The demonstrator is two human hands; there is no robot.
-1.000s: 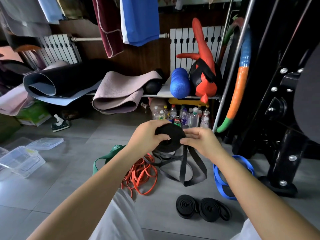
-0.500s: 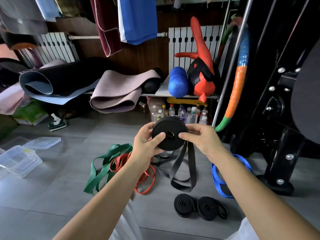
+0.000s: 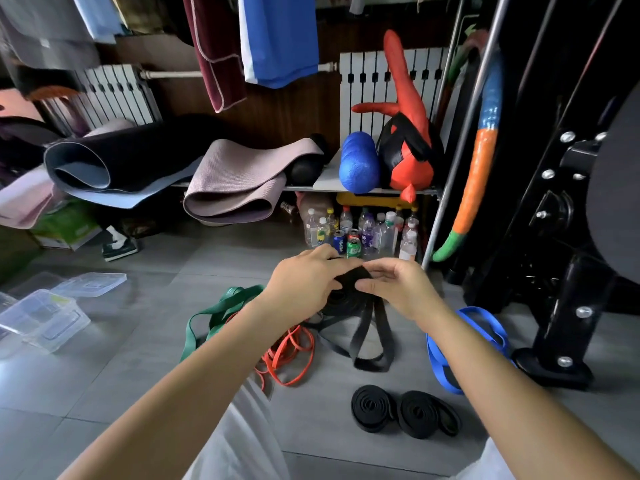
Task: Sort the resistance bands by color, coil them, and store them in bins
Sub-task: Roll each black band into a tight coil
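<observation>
Above the middle of the floor [image 3: 121, 375], the left hand [image 3: 304, 284] curls round the half-wound black band [image 3: 351, 276] and the right hand [image 3: 398, 289] pinches its outer wrap. If either grip slackens, the springy coil may unwind down its hanging tail [image 3: 372, 364].

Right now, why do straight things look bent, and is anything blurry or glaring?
Head view: the wide lens bows the metal pole and tilts the radiator; head view, left edge: the clear bins are smeared and pale light sheens the floor; head view, middle: the left hand, right hand and black band look soft; head view, right: the black machine sinks into shadow.
</observation>
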